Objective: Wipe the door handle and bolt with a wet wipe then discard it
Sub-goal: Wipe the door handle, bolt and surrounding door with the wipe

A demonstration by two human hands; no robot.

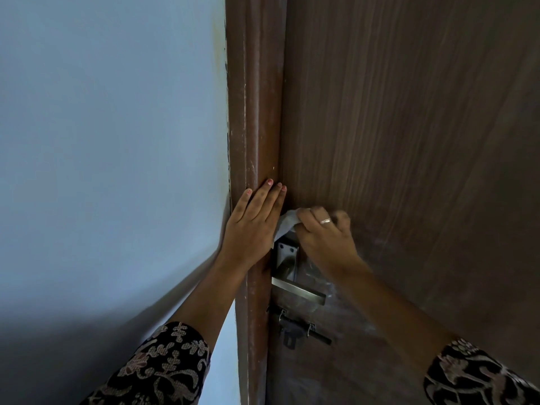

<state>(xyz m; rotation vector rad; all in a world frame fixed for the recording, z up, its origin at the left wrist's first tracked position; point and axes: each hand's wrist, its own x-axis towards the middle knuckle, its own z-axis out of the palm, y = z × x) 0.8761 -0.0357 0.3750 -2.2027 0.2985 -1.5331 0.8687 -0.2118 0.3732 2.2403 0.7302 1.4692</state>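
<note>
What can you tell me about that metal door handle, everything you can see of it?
The door handle is a straight, flat-sided lever of brushed silver-grey metal on a rectangular backplate with two visible screws. It lies roughly level, pointing away from the door's edge. It sits above the dark bolt. Nothing touches the lever; the wet wipe is at the plate's top.

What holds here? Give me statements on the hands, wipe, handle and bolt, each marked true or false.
1. The right hand grips the wet wipe. True.
2. The left hand holds the door handle. False: it rests flat on the door frame.
3. The bolt sits below the handle. True.
4. The wipe is pressed on the bolt. False: it is above the handle's plate.
</note>
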